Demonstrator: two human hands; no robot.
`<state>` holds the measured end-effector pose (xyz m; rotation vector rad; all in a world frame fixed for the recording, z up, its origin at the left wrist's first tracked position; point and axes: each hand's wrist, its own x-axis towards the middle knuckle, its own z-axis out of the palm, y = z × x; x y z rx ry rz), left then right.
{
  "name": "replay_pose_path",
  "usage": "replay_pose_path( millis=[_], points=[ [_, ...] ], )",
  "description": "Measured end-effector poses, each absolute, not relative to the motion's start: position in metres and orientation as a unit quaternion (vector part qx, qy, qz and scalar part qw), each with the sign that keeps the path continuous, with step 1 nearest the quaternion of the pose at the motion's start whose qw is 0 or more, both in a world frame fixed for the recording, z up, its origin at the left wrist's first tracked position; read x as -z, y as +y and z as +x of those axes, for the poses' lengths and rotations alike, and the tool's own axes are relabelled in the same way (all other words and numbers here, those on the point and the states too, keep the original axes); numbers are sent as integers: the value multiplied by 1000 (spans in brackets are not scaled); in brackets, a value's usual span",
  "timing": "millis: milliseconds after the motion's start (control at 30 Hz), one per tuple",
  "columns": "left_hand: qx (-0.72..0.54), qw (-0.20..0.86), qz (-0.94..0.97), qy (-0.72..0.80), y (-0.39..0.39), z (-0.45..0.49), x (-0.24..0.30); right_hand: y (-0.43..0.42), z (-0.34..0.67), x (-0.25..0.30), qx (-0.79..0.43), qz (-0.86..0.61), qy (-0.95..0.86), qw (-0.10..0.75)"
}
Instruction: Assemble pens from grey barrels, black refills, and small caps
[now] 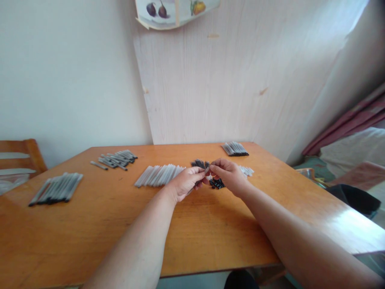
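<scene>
Apparently partway along. Pens with black ends lie in three lots on the wooden table (180, 228): a near left row (56, 188), a looser far left heap (118, 158) with one pen lying at its left edge, and a far right row (235, 149). These look like the finished share, though from here I cannot confirm that each is complete.

Left over, by my reading: a broad row of pale tubes (159, 175) left of the hands, dark thin sticks (198, 163) just beyond them, a small pile of black caps (217, 184) under the right hand (228, 176), and small pale pieces (247, 171) to its right, partly hidden.

One pen (207, 170) in work, up between both hands over the middle of the table. Left hand (188, 182): thumb and fingers closed around it. Right hand: fingertips pinched narrow at its far end.

Look of the held pen: slim, pale where it shows at the fingertips; mostly covered. Cannot tell whether its end is fitted. Laid-out pens: straight, whitish-grey, cloudy bodies.
</scene>
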<state>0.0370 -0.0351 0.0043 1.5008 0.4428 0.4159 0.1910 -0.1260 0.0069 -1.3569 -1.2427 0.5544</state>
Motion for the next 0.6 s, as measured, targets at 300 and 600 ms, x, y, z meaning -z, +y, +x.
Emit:
replay_pose_path(
  millis=[300,600],
  points=[
    [-183,693,671,191,-32,37,-1,-123,196,-1,-229,-578,-529,577],
    [-190,686,670,212,-35,36,-6,-124,219,-9,-217,-624,-465,589]
  ],
)
